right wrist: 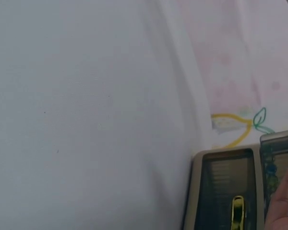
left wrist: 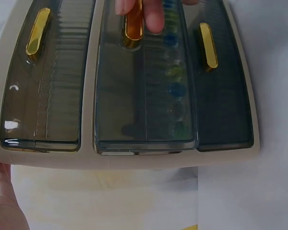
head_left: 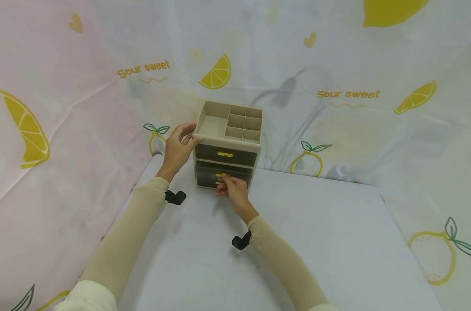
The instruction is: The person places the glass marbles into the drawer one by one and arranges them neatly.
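Observation:
A beige desktop drawer organizer [head_left: 228, 141] with an open compartment tray on top and dark see-through drawers stands against the back wall. My left hand [head_left: 178, 149] grips its upper left corner, thumb at the front edge and fingers along the side. With thumb and finger my right hand [head_left: 235, 190] pinches the gold handle [left wrist: 133, 28] of the middle drawer [left wrist: 134, 91], which sticks out slightly. Blue, green and clear round beads [left wrist: 176, 90] show through that drawer's front. The top drawer [head_left: 243, 157] and the bottom drawer [left wrist: 225, 105] sit flush.
The organizer stands at the back of a white-covered table [head_left: 317, 242]. A lemon-printed cloth [head_left: 348, 56] hangs behind it and along both sides. Black wrist mounts [head_left: 175, 198] stick out under both forearms.

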### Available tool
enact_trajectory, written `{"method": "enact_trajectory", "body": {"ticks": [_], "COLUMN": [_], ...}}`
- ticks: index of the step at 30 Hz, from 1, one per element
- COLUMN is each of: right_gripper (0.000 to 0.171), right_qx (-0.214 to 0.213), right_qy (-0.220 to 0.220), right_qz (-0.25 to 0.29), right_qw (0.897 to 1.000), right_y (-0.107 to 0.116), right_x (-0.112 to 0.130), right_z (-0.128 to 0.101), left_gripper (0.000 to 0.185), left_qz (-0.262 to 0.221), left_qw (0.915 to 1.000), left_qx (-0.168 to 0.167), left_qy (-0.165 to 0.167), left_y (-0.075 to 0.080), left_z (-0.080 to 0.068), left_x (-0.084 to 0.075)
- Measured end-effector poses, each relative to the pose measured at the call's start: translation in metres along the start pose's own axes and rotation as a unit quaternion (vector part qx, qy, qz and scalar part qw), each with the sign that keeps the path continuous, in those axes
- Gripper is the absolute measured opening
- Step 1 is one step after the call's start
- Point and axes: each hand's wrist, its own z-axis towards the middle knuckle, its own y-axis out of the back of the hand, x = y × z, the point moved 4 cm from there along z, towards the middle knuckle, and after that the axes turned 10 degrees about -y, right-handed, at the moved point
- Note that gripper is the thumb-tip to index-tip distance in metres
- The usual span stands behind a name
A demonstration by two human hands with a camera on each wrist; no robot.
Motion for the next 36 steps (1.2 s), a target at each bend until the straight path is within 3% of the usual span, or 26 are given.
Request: {"method": "enact_trajectory", "body": {"ticks": [18, 25, 28, 32, 36], "right_gripper": [0.037, 0.035, 0.035, 0.039, 0.04], "right_qx": [-0.004, -0.009, -0.009, -0.002, 0.003], "right_qy": [-0.006, -0.001, -0.002, -0.003, 0.005], "right_qz": [0.01, 0.007, 0.0, -0.004, -0.034], "right_qw": [1.0, 1.0, 1.0, 1.0, 0.999], "right_y": [0.004, 0.007, 0.007, 0.008, 0.012], "right_x": [0.008, 0.007, 0.008, 0.007, 0.01], "right_z": [0.01, 0.014, 0.014, 0.014, 0.007], "left_gripper": [0.049, 0.047, 0.046, 0.047, 0.049], "left_qz": [-0.007, -0.003, 0.003, 0.009, 0.014], "left_qw": [0.9999, 0.9998, 0.9998, 0.9998, 0.9997], "left_qx": [0.005, 0.017, 0.02, 0.018, 0.014], "left_qy": [0.008, 0.005, 0.005, 0.008, 0.015], "left_y": [-0.004, -0.006, -0.005, -0.004, -0.001], "left_z": [0.0, -0.003, -0.003, -0.003, -0.004], "left_x": [0.002, -0.03, -0.035, -0.033, -0.015]}}
